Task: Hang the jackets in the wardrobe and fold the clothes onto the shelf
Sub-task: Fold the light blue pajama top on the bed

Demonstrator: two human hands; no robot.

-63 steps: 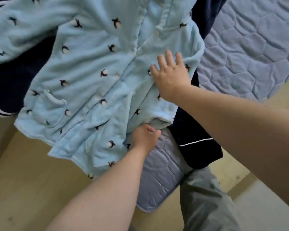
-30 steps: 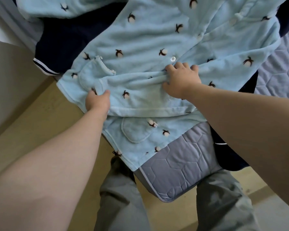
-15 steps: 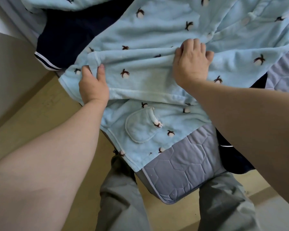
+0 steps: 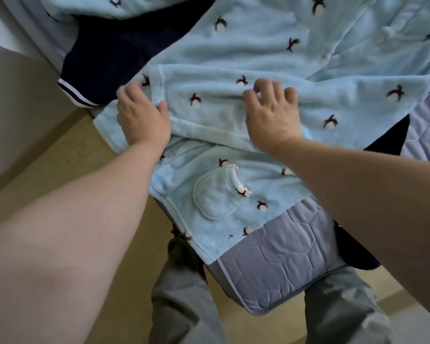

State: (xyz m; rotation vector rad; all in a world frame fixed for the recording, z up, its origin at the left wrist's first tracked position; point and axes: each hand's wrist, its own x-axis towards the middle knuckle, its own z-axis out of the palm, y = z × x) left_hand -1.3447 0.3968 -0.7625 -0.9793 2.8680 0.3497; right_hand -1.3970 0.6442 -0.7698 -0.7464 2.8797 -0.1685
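Pale blue fleece pyjama top [image 4: 271, 112] lies mid-frame across the bed [image 4: 278, 264]. I read folding underway: left hand [image 4: 142, 120] pinches the folded hem, right hand [image 4: 271, 115] presses, fingers [image 4: 261, 86] spread and bent. Next, I judge, carry the fold upward.

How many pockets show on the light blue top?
1: a rounded pocket on the near panel, below the folded flap between the left hand and right hand. Others may be hidden under folds.
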